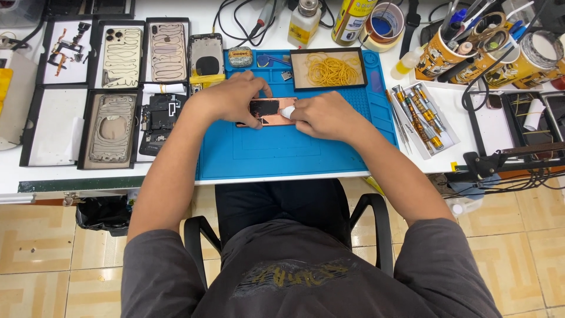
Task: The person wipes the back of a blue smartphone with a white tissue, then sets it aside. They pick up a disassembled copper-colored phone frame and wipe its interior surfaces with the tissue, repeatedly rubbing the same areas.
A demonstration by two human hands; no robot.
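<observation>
My left hand (pixel 232 99) presses down flat on a copper-coloured phone frame (pixel 268 112) lying in the middle of the blue mat (pixel 282 153) on the desk (pixel 435 159), while my right hand (pixel 326 115) pinches a small white wad (pixel 287 112) against it. If I rub too hard, I judge the frame could skid toward the tray of yellow rubber bands (pixel 329 69) just beyond, or the wad could snag.
</observation>
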